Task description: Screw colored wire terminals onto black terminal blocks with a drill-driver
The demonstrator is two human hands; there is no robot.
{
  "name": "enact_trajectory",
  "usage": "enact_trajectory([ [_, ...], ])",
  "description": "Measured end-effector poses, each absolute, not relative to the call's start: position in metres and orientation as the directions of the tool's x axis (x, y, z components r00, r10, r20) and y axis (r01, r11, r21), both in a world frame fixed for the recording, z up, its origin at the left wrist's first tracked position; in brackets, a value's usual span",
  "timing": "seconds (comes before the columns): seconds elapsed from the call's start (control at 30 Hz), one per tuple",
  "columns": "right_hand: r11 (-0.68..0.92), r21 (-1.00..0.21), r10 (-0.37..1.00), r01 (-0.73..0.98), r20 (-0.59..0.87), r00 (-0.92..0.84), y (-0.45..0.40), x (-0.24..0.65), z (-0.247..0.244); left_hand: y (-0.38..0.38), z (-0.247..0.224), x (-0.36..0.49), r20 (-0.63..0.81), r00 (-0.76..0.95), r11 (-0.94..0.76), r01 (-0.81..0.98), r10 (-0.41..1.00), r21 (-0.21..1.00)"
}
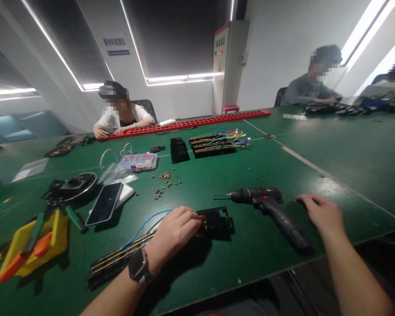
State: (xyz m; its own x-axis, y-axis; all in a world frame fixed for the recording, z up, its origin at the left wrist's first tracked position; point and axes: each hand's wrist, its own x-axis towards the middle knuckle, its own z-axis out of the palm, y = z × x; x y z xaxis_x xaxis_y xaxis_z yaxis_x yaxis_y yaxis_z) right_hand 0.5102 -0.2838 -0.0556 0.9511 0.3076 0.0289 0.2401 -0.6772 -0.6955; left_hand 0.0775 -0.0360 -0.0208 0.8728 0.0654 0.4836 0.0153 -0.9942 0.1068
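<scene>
My left hand point(176, 232), with a watch on its wrist, rests over a long black strip point(108, 267) that carries brass bars and a blue wire. Its fingers are bent together at the strip's black end piece point(217, 219); what the fingertips hold is hidden. My right hand point(322, 215) lies on the green table at the right, fingers apart, with nothing in it. Between the hands lies a black power drill point(266, 199), its bit pointing left. Small brass screws point(164, 175) are scattered beyond my left hand.
A yellow bin point(57, 237) with orange- and green-handled tools stands left, near a phone point(105, 204). Behind are a clear parts box point(140, 162), black blocks point(179, 150), wired strips point(213, 145) and a red rail point(200, 123). Several people sit around the table.
</scene>
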Motion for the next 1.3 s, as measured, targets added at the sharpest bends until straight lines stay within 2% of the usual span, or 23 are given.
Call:
enact_trajectory([
  [0.43, -0.669, -0.721, 0.263, 0.182, 0.0, 0.965, -0.281, 0.501, -0.048, -0.041, -0.016, 0.076, 0.452, 0.882, -0.991, 0.113, 0.134, 0.072],
  [0.67, -0.673, -0.714, 0.276, 0.194, 0.0, 0.961, -0.283, 0.507, -0.054, -0.037, -0.017, 0.073, 0.478, 0.878, -0.999, 0.036, 0.028, -0.008],
  [1.1, -0.663, -0.716, 0.29, 0.218, 0.022, 0.957, -0.284, 0.507, -0.055, -0.03, -0.034, 0.076, 0.555, 0.828, -0.987, -0.02, 0.073, 0.158],
  [1.2, -0.666, -0.714, 0.287, 0.216, 0.022, 0.958, -0.284, 0.508, -0.057, -0.03, -0.036, 0.075, 0.556, 0.829, -0.992, -0.014, 0.058, 0.125],
  [1.3, -0.665, -0.713, 0.295, 0.222, 0.023, 0.955, -0.285, 0.51, -0.058, -0.032, -0.031, 0.075, 0.529, 0.849, -0.999, -0.015, 0.01, 0.042],
])
